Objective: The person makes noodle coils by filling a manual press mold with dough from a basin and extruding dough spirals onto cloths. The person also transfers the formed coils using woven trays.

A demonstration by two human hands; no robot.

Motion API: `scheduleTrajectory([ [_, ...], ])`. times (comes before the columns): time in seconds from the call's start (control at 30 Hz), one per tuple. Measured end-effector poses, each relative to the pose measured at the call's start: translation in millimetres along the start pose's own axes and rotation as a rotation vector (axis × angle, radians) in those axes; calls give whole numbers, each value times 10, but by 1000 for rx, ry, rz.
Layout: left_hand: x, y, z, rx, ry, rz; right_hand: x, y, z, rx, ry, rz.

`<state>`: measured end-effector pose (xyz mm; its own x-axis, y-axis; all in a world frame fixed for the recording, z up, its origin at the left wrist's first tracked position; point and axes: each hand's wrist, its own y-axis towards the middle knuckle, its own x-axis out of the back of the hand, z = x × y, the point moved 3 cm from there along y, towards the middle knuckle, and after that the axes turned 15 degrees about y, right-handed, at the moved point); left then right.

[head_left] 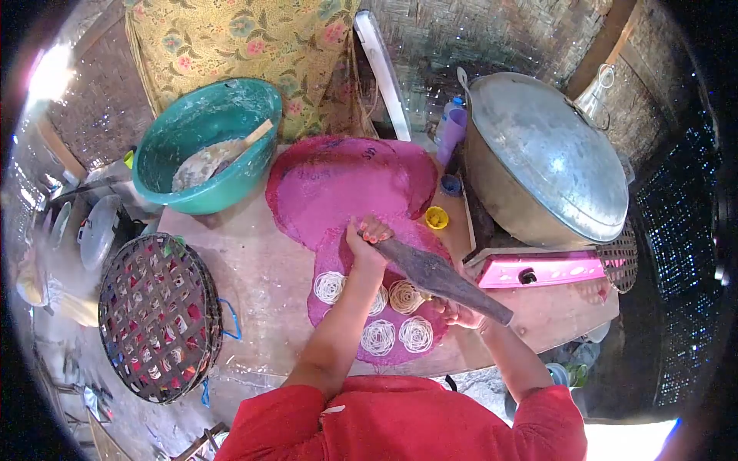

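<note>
My left hand (370, 235) is closed around the upper left end of a long dark wooden tool (434, 275), which slants down to the right over a pink sheet (346, 192). Near the tool's lower right part is my right hand (460, 311), its fingers bent beside a round nest of pale strands (405, 296); what they hold is partly hidden under the tool. More white strand nests lie on the sheet, among them one at the left (330, 286) and two at the front (377, 337).
A green basin (207, 201) with dough and a wooden handle stands back left. A woven basket (157, 319) is at the left. A large lidded pot (546, 154), a yellow cup (437, 217), a purple cup (452, 132) and a pink stove (542, 269) are at the right.
</note>
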<state>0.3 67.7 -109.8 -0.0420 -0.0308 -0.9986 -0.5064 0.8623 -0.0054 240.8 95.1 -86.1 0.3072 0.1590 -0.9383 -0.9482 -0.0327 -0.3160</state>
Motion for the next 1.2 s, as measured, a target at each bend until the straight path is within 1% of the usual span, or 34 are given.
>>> scheduleTrajectory([
  [0.1, 53, 40, -44, -8, 1, -7, -37, 12, 10, -50, -63, -16],
  [0.17, 77, 112, -159, -83, 35, -27, -91, 50, 50, 1, -260, -238],
  [0.2, 9, 128, -214, -82, 33, -25, -77, 93, 64, 3, -261, -240],
  [0.27, -151, 141, -379, -155, 84, -68, 7, 195, 106, 21, -601, -328],
  [0.3, -267, 137, -455, -154, 87, -69, -57, 235, 102, 19, -644, -363],
  [0.33, -417, 135, -533, -145, 89, 29, -54, 301, 129, 19, -641, -361],
  [0.37, -586, 122, -611, -135, 92, 128, 15, 375, 177, -64, -983, -451],
  [0.4, -734, 103, -697, -135, 96, 127, -7, 431, 174, -66, -975, -429],
  [0.47, -1094, 48, -854, -93, 94, 310, -116, 522, 202, -50, -867, -342],
  [0.5, -1239, 21, -945, -94, 96, 312, -208, 522, 221, -56, -776, -283],
  [0.57, -1583, -93, -1116, -146, 286, 528, -496, 431, 302, -79, -676, -189],
  [0.6, -1746, -162, -1175, -148, 290, 530, -733, 323, 335, -72, -698, -179],
  [0.63, -1912, -244, -1227, -184, 359, 534, -991, 208, 339, -59, -754, -191],
  [0.67, -2046, -323, -1274, -218, 426, 537, -1254, 120, 303, -15, -839, -214],
  [0.7, -2139, -390, -1321, -217, 425, 538, -1516, 32, 267, 27, -924, -241],
  [0.73, -2221, -461, -1374, -247, 459, 570, -1602, -16, 279, 114, -1092, -293],
  [0.77, -2289, -534, -1428, -275, 493, 602, -1537, -13, 354, 292, -1210, -280],
  [0.8, -2327, -625, -1491, -271, 488, 603, -1356, 51, 384, 294, -1209, -287],
  [0.87, -2387, -888, -1617, -313, 576, 652, -1072, 138, 372, 435, -1378, -150],
  [0.9, -2428, -1048, -1642, -324, 585, 655, -1056, 114, 243, 428, -1493, -395],
  [0.93, -2453, -1211, -1666, -336, 592, 657, -827, 127, 139, 430, -1495, -395],
  [0.97, -2452, -1350, -1719, -339, 590, 657, -473, 199, 58, 478, -1705, -400],
  [1.0, -2445, -1493, -1776, -331, 642, 700, -220, 240, -20, 522, -1914, -401],
  [1.03, -2426, -1628, -1821, -323, 695, 741, -84, 237, -88, 515, -1914, -400],
  [1.1, -2368, -1854, -1914, -330, 729, 722, -31, 214, -171, 807, -2029, -276],
  [1.13, -2345, -1959, -1937, -331, 763, 704, 2, 187, -177, 804, -2024, -273],
  [1.2, -2308, -2113, -1972, -323, 750, 662, 58, 106, -153, 722, -2130, -425],
])
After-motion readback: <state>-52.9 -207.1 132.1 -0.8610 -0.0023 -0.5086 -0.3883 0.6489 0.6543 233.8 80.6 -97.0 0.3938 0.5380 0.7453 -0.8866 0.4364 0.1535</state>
